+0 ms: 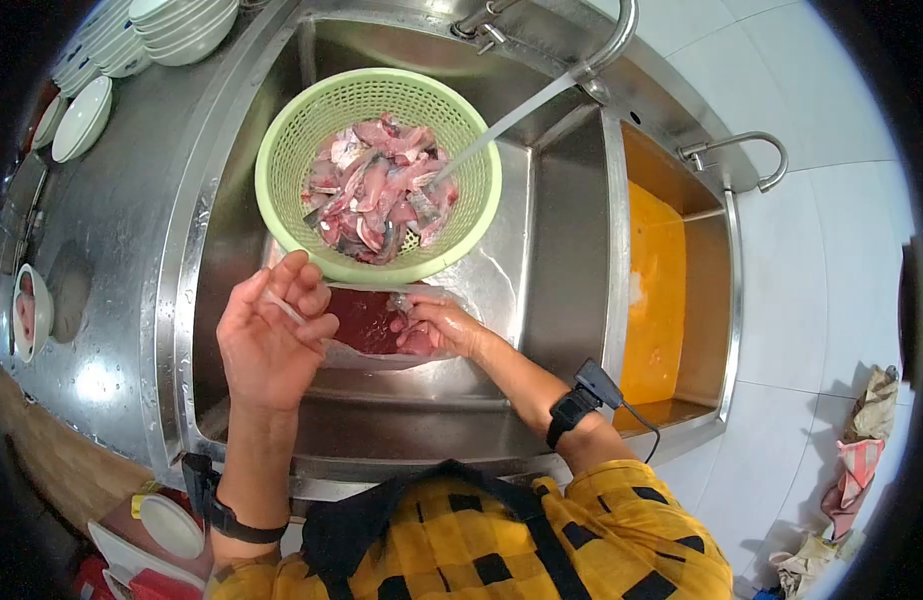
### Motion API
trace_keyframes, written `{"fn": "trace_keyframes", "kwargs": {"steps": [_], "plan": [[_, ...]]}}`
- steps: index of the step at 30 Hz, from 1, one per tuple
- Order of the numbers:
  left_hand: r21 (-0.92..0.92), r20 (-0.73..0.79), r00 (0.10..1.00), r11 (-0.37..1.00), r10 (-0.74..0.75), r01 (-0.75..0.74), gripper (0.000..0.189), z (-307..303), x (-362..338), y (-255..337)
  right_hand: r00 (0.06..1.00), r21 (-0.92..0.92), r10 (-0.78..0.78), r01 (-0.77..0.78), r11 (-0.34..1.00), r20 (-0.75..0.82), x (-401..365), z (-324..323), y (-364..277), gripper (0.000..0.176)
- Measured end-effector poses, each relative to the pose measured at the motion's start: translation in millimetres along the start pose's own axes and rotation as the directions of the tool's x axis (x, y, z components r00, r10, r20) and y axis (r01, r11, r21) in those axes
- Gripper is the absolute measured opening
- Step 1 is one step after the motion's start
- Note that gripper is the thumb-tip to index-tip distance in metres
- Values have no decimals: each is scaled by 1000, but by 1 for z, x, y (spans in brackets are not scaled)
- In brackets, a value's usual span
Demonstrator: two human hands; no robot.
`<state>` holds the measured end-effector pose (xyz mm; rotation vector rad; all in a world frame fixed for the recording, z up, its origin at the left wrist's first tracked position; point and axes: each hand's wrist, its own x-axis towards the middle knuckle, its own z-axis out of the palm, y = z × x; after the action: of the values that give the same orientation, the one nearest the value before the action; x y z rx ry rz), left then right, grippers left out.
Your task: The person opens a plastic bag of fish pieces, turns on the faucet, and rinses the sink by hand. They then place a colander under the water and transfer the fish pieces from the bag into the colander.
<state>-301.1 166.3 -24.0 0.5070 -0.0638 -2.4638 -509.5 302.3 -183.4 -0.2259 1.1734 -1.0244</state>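
My left hand (pixel 273 335) is raised palm up with fingers curled, a white plastic strip across them that looks like part of the bag. The clear plastic bag (pixel 381 360) lies in the sink, its mouth spread and dark red liquid (pixel 356 315) inside. My right hand (pixel 441 325) reaches into the bag, fingers closed around a pinkish lump that looks like a piece of fish (pixel 414 343). Just beyond both hands stands a light green plastic basket (pixel 281 215) heaped with cut fish pieces (pixel 376 190). Water runs onto the fish from a faucet (pixel 621 40).
The steel sink (pixel 561 260) surrounds the basket and bag. To the right, a second basin (pixel 706 300) contains orange liquid (pixel 651 310), with another faucet (pixel 766 140) above. White bowls (pixel 186 30) are stacked on the left counter (pixel 121 230), beside a bowl of meat (pixel 36 315).
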Motion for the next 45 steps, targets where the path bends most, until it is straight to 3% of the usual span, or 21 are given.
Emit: {"fn": "trace_keyframes", "kwargs": {"steps": [3,7,9,10,11,12,15,16,21,24,27,29,30,32,33,35,37,40,42,43,45], "plan": [[11,-16,1000,1000,-16,16,33,-2,0,0,968,419,151,-224,880,200,1,-4,0,35],[24,-19,1000,1000,6,-5,33,-1,0,-1,945,393,139,-253,884,296,4,-11,7,36],[-1,-44,999,1000,0,0,33,0,-1,0,988,262,119,-141,955,97,3,-4,4,29],[-3,-41,999,1000,-1,1,33,-1,0,-1,989,260,118,-139,956,94,5,-4,11,29],[2,-25,1000,1000,-6,6,33,-3,0,-3,1000,-241,19,-15,970,13,8,-5,21,26],[9,-11,1000,1000,-11,11,33,-4,1,-3,994,-684,-107,72,726,-9,11,-7,29,25],[15,-14,1000,1000,-10,10,33,-3,0,-2,994,-696,-79,4,718,-76,-18,42,-14,23],[11,-18,1000,1000,-13,13,33,-3,-1,-3,999,-578,7,-37,815,-54,-22,47,-27,23],[16,23,1000,1000,-11,10,33,-1,-1,-5,990,-371,130,-98,923,62,-15,32,-45,29],[26,-30,1000,1000,3,-2,33,0,-3,-3,994,-12,-47,48,999,98,-22,31,-78,25],[1,-5,1000,1000,-25,25,34,-1,-2,-5,972,142,-230,222,965,43,-9,29,-118,27],[11,7,1000,1000,-21,21,34,-2,-1,-5,825,-347,-540,463,815,-167,-8,34,-143,29],[22,11,1000,1000,-16,16,34,-3,-1,-5,824,-348,-542,465,814,-164,-7,31,-147,29],[10,5,1000,1000,-18,17,34,-3,-1,-3,699,-836,-715,386,390,-12,-9,28,-154,33],[-7,0,1000,1000,-16,16,34,-3,-1,-2,702,-836,-712,389,388,-3,-8,30,-149,33],[-9,-23,1000,1000,-8,8,34,-2,-1,-2,883,-551,-426,460,696,198,-28,52,-129,41],[-8,-39,999,1000,-14,14,35,-2,-2,-4,953,-752,-211,301,586,216,-39,77,-108,35],[16,-33,999,1000,-18,19,35,1,-2,-6,909,-784,-184,416,461,374,7,61,-29,26],[17,-13,1000,1000,-19,19,34,1,-2,-6,942,-935,-215,299,191,257,35,58,4,29],[22,-14,1000,1000,-17,17,34,2,-1,-5,940,-933,-218,304,193,262,36,58,5,29],[10,-15,1000,1000,3,-3,32,1,-2,-1,959,-1000,-284,0,-1,0,41,62,9,31]]}}
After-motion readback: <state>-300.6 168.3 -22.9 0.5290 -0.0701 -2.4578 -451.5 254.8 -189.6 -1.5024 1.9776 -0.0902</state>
